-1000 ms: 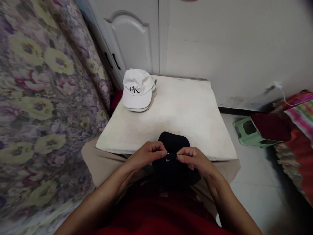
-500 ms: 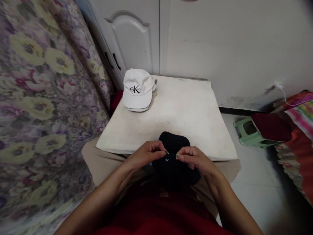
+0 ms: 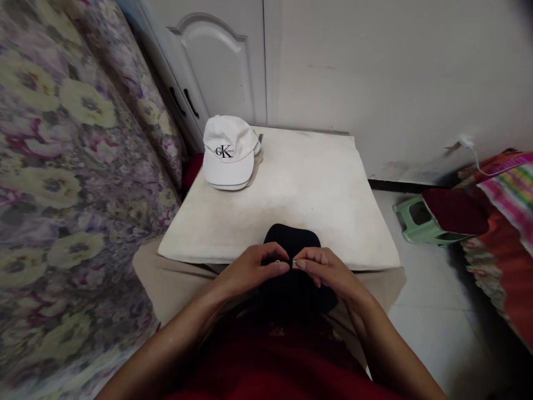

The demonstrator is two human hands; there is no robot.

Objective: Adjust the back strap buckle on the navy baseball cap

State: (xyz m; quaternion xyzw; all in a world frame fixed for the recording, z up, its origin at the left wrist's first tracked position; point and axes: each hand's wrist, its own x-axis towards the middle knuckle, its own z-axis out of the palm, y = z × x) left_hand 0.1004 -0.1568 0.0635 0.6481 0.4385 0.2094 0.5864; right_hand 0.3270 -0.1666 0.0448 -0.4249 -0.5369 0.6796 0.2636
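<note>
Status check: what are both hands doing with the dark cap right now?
Left hand and right hand pinched together on the dark cap's back strap. Cap at table near edge. White cap far off, nothing between.

Soft even daylight, faint shadows, wide-angle bending and blur at edges.

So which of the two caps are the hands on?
The dark cap at the table's near edge; both hands pinch its strap. The white cap sits untouched at the far corner.
</note>
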